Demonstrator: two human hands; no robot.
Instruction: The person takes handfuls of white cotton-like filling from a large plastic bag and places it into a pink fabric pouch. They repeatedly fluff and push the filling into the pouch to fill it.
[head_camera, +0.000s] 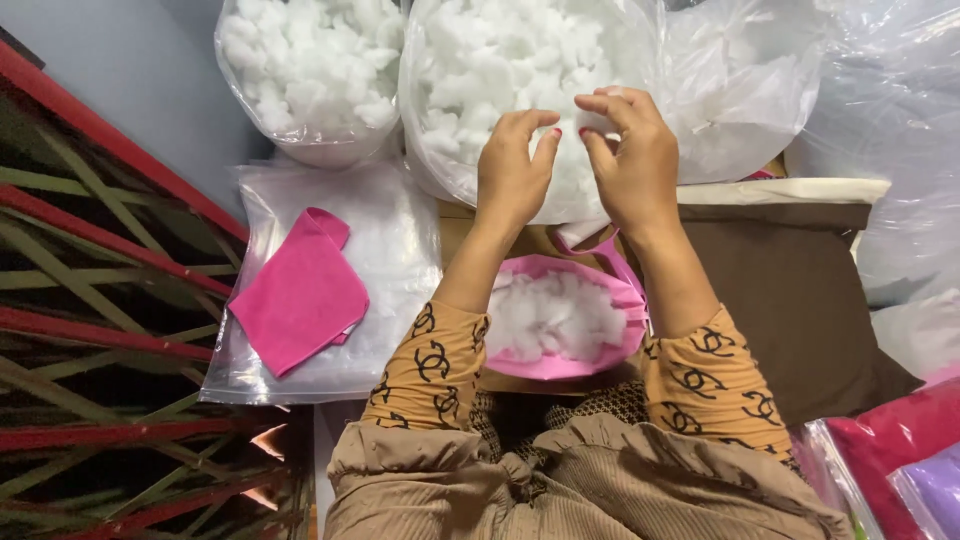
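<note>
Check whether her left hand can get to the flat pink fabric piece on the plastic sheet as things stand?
Probably yes. The pink fabric piece lies uncovered, on the left hand's own side; that hand is at the stuffing bag, nothing between them.

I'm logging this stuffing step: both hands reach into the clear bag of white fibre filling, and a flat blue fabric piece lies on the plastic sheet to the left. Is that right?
Not quite: the flat fabric piece is pink, not blue, as the head view shows. The rest holds: the left hand and right hand reach into the clear bag of white fibre filling, and it lies on the plastic sheet.

1 head-worn view, facing steeply down (slightly forward), close above the lap
</note>
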